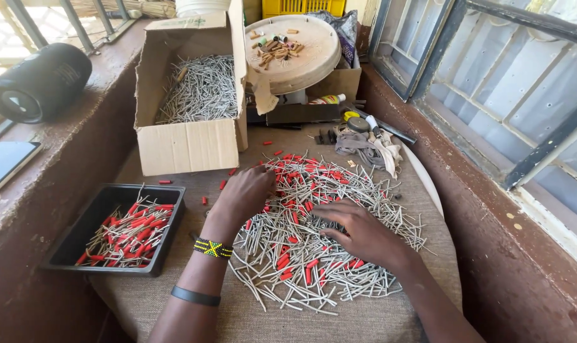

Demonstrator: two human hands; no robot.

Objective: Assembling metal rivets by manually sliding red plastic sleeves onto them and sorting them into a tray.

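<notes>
A burlap-covered table (390, 317) carries a wide pile of grey sticks and red caps (314, 235), the landmark here. Behind the pile to the left stands an open cardboard box (187, 143) filled with grey sticks. Left of the pile sits a black tray (88, 222) holding capped sticks. The left hand (247, 194) rests on the pile's upper left edge, fingers curled into it; the right hand (358, 232) lies flat on its middle, grip released.

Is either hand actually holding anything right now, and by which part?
Cannot tell. Both the left hand and right hand rest palm-down on the pile of grey sticks and red caps; their fingers hide any grip.
</notes>
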